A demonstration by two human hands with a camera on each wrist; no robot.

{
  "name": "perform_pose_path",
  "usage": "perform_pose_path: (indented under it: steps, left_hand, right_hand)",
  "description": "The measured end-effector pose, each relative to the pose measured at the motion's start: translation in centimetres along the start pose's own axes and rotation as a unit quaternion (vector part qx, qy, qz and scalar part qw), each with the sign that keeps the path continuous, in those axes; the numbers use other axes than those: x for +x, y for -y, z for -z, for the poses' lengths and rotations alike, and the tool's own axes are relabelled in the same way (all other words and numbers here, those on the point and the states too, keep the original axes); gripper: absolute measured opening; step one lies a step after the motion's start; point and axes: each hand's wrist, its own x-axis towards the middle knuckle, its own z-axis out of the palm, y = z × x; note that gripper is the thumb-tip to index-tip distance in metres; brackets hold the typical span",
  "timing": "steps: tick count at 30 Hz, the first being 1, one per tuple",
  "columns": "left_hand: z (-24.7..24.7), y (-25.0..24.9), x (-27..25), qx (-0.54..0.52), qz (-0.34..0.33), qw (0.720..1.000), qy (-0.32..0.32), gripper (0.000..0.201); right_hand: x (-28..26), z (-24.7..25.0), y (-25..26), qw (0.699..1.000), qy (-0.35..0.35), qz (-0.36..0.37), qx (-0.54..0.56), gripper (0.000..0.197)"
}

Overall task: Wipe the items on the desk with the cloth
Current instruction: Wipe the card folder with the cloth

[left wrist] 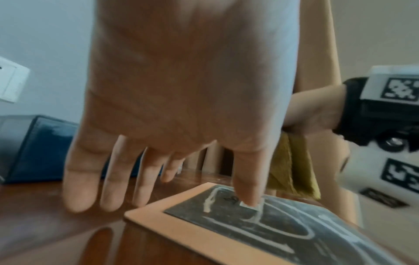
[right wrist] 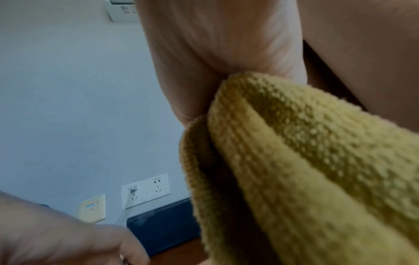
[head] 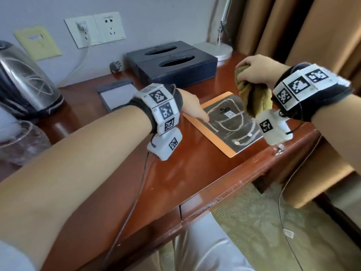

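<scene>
A yellow cloth [head: 254,98] is gripped in the right hand [head: 256,70], whose fingers are curled tightly round its bunched upper end; the rest of the cloth hangs down in folds, held in the air above the far right part of a flat card [head: 230,124] and not seen to touch it. In the right wrist view the cloth [right wrist: 306,161] is seen squeezed out of the closed fist [right wrist: 222,44], its ribbed weave filling most of the picture.

The card (a dark grey panel with pale line drawings and an orange border) lies flat on the red-brown wooden desk [head: 185,173], near the desk's front right edge. The left hand [head: 192,104] is held over the card's left side with its fingers straight and spread, nothing being held. In the left wrist view the thumb [left wrist: 247,188] is pressed tip-down on the card [left wrist: 226,233] beside a small printed square, while the other fingers [left wrist: 113,179] are kept off the card, above the desk.

Behind the card, a dark blue tissue box [head: 172,63] with two oval slots is set against the wall. A small notepad [head: 117,94] lies to its left, and a steel kettle [head: 23,81] stands at the far left. Wall sockets [head: 95,30] are mounted above, one with a white plug and cable. A lamp base [head: 216,49] stands in the back right corner, beside brown curtains [head: 293,26].
</scene>
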Motion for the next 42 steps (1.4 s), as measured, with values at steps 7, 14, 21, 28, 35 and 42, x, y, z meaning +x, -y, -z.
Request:
perform_pose_path:
  steps: [7,14,21,28,35,42]
  left_hand:
    - [-0.3,-1.1,0.9,-0.005,0.007,1.0,-0.012,0.059]
    - [0.0,0.1,1.8,-0.186,0.046,0.981,0.022,0.046]
    - [1.0,0.9,1.0,-0.363,0.033,0.93,0.051,0.016]
    - [0.1,2.0,-0.3,-0.491,-0.038,0.87,0.039,0.034]
    - [1.4,5.1,-4.3,-0.545,-0.112,0.83,-0.045,0.036]
    - [0.7,8.9,-7.2,-0.537,-0.128,0.822,-0.141,0.036]
  right_hand:
    - [-1.5,-1.5,-3.4,0.992,0.097,-0.069,-0.043,0.029]
    - [-1.7,-2.1,-4.4,0.98,0.17,-0.082,-0.058,0.043]
    - [-1.5,-2.4,-4.6,0.978,0.169,-0.116,-0.033,0.064]
    - [-3.1,-1.6,-4.1,0.975,0.194,-0.073,-0.085,0.069]
    - [-2.6,-1.7,-3.0,0.991,0.012,-0.027,0.13,0.072]
    - [-1.3,-4.5,-0.4,0.946,-0.033,0.012,0.323,0.034]
